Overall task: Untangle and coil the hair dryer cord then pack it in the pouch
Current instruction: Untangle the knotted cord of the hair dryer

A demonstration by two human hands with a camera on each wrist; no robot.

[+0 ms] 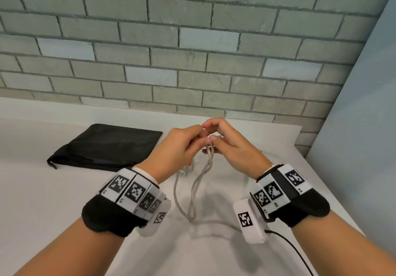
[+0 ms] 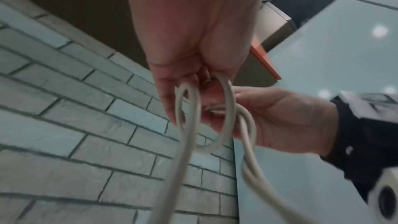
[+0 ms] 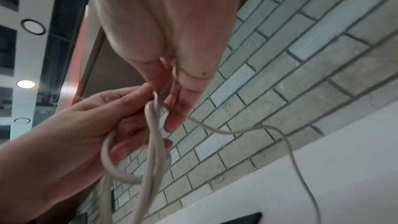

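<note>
The pale grey hair dryer cord (image 1: pixel 200 181) hangs in twisted loops from both hands down to the white table (image 1: pixel 64 200). My left hand (image 1: pixel 198 135) pinches the cord's top loops, which in the left wrist view curl round its fingers (image 2: pixel 172 101) as cord (image 2: pixel 228 108). My right hand (image 1: pixel 211 136) meets it fingertip to fingertip and pinches the same cord (image 3: pixel 151 142) at a knot-like crossing. One strand (image 3: pixel 269 128) trails off right toward the table. The black pouch (image 1: pixel 107 145) lies flat on the table, left of the hands. I cannot make out the dryer body.
A grey brick wall (image 1: pixel 192 50) backs the table, and a pale panel (image 1: pixel 364 104) closes the right side. The table's right edge (image 1: pixel 334 194) runs diagonally near my right wrist. A thin black cable (image 1: pixel 295 252) leaves the right wrist band.
</note>
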